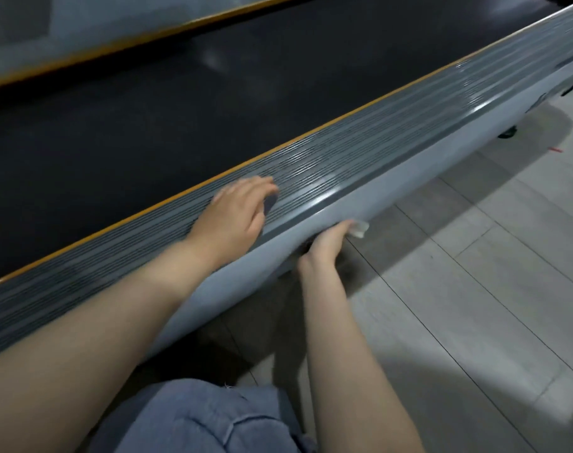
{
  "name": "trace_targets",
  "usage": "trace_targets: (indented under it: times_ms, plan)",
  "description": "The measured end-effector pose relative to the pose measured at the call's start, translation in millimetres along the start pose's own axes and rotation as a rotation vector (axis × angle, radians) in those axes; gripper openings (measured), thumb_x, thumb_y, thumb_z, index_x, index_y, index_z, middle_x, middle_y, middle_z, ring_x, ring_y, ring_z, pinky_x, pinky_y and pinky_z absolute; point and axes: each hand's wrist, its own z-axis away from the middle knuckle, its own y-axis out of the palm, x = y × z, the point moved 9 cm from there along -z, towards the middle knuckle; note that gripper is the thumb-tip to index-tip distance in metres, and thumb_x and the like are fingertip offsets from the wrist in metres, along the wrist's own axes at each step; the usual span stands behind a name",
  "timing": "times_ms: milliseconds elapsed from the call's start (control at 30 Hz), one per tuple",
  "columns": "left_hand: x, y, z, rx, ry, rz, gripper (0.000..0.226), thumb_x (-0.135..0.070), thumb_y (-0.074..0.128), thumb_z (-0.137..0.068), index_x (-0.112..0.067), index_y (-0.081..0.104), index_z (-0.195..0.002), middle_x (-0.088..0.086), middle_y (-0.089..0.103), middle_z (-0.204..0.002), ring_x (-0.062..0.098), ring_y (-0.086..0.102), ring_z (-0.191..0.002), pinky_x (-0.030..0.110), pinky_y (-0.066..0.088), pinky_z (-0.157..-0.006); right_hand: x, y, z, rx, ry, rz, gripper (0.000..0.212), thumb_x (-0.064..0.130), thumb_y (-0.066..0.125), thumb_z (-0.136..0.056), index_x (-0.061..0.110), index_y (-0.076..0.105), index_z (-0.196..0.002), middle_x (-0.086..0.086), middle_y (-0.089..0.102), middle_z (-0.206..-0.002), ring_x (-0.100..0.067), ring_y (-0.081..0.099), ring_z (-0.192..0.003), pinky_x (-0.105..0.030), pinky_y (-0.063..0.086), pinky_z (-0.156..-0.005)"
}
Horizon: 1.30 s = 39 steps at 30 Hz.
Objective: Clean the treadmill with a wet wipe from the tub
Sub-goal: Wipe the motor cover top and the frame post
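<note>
The treadmill runs diagonally across the view, with a black belt (180, 109) and a ribbed grey side rail (376, 138) edged by a thin yellow strip. My left hand (236, 214) rests flat on the ribbed rail with fingers spread, holding nothing. My right hand (324, 243) presses a white wet wipe (359, 228) against the smooth light-grey side panel (393, 188) near its lower edge. Only a small corner of the wipe shows past my fingers. The tub is not in view.
Light grey floor tiles (474, 305) spread to the right of the treadmill. A dark treadmill foot (507, 132) stands on the floor at the upper right, near a small red scrap (327, 148). My knee in blue denim (213, 420) is at the bottom.
</note>
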Motion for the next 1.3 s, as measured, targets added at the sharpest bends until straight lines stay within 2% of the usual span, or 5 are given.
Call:
trace_targets:
  times_ms: [167, 467, 733, 1100, 1300]
  plan:
    - [50, -24, 87, 0.206, 0.079, -0.159, 0.054, -0.044, 0.029, -0.099, -0.030, 0.037, -0.151, -0.014, 0.025, -0.161, 0.007, 0.019, -0.150, 0.039, 0.020, -0.121, 97, 39, 57, -0.038, -0.706, 0.245, 0.069, 0.051, 0.025, -0.103, 0.016, 0.003, -0.158, -0.002, -0.001, -0.165, -0.017, 0.001, -0.151, -0.033, 0.002, -0.120]
    - [70, -37, 110, 0.159, -0.032, -0.072, 0.053, -0.045, 0.028, -0.099, -0.037, 0.035, -0.151, -0.019, 0.025, -0.160, 0.000, 0.015, -0.149, 0.037, 0.019, -0.122, -65, -18, -30, -0.002, -0.080, -0.002, 0.071, 0.078, 0.044, -0.080, 0.029, 0.061, -0.127, -0.004, 0.061, -0.134, -0.022, 0.060, -0.119, -0.049, 0.048, -0.100]
    - [70, -36, 114, 0.133, -0.059, -0.118, 0.054, -0.044, 0.025, -0.098, -0.038, 0.034, -0.151, -0.018, 0.026, -0.160, 0.003, 0.018, -0.149, 0.039, 0.021, -0.122, 7, 54, 158, 0.177, -1.197, 0.551, 0.059, 0.028, 0.029, -0.103, -0.003, 0.022, -0.152, -0.019, 0.010, -0.162, -0.029, 0.002, -0.152, -0.035, 0.001, -0.123]
    - [73, -38, 112, 0.120, -0.046, -0.068, 0.052, -0.041, 0.025, -0.098, -0.037, 0.040, -0.148, -0.018, 0.029, -0.159, 0.004, 0.021, -0.148, 0.034, 0.019, -0.121, -55, -10, 83, -0.032, -0.218, 0.331, 0.044, 0.006, 0.041, -0.097, 0.012, 0.046, -0.140, -0.012, 0.055, -0.138, -0.028, 0.053, -0.124, -0.043, 0.039, -0.111]
    - [76, -36, 111, 0.121, -0.035, -0.069, 0.051, -0.038, 0.028, -0.098, -0.037, 0.041, -0.148, -0.016, 0.030, -0.159, 0.006, 0.024, -0.147, 0.034, 0.019, -0.121, -10, 34, 153, 0.259, -0.845, 0.593, 0.066, 0.004, 0.034, -0.099, 0.010, 0.003, -0.157, 0.000, -0.007, -0.165, -0.009, -0.006, -0.150, -0.013, -0.001, -0.118]
